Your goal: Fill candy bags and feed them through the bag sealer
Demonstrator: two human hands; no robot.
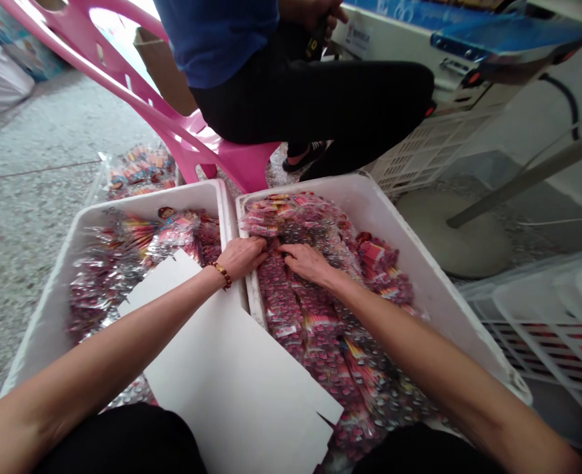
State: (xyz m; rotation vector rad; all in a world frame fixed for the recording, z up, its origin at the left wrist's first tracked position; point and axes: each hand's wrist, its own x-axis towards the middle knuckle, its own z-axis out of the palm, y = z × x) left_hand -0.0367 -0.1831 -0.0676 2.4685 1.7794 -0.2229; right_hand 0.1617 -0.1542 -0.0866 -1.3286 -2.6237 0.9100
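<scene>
Both hands reach into the packets (320, 316) heaped in the right bin (444, 289). The left hand (241, 257) curls over its left wall and the right hand (308, 262) presses its fingers in, but I cannot tell whether either pinches one. The packets look light, soft and slippery in their film, so they are best gripped across the middle.

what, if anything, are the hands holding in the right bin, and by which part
Cannot be told: the left hand and right hand both dig into the shiny packets in the white bin; none is lifted.
</scene>
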